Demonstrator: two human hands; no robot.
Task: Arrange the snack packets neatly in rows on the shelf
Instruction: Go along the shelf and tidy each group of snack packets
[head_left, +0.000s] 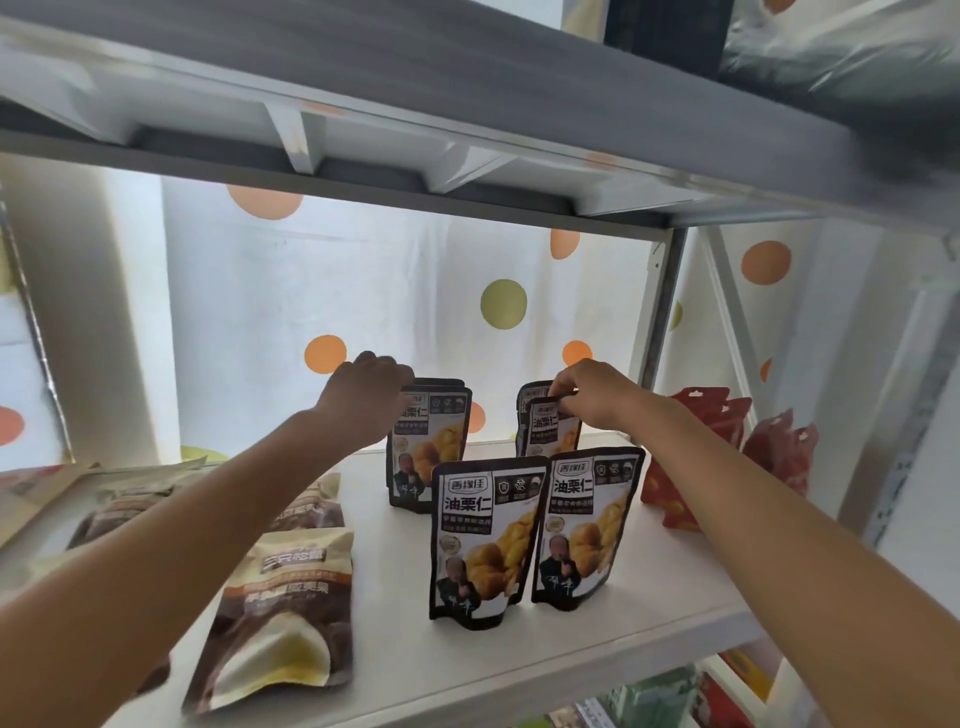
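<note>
Scene at the white shelf (405, 670), read from left to right. At far left, several brown-and-cream packets (283, 618) lay flat and overlapping, at mixed angles, none standing; these appeared not yet sorted. The left hand (371, 397) reached in above them to the back left black packets (431, 447), at least two standing one behind the other; its fingers were curled over their top edge, seemingly gripping it, though the fingertips themselves were hidden behind the packets. In front, near the shelf's edge, the front left black packet (483, 540) and the front right black packet (587, 525) stood upright, just beside each other and facing forward, forming what read as a finished front row. Behind the right one, the right hand (597, 395) pinched the top edge of the back right black packets (548, 426), thumb and fingers closed narrowly on it; again more than one packet stood there. At far right, red packets (727, 431) stood clustered in loose ranks, some leaning; whether they had been arranged could not be told. Judged overall, the black packets were largely in two rows with the back row under adjustment, while the flat packets at left, and perhaps the red ones, remained to be set in order
</note>
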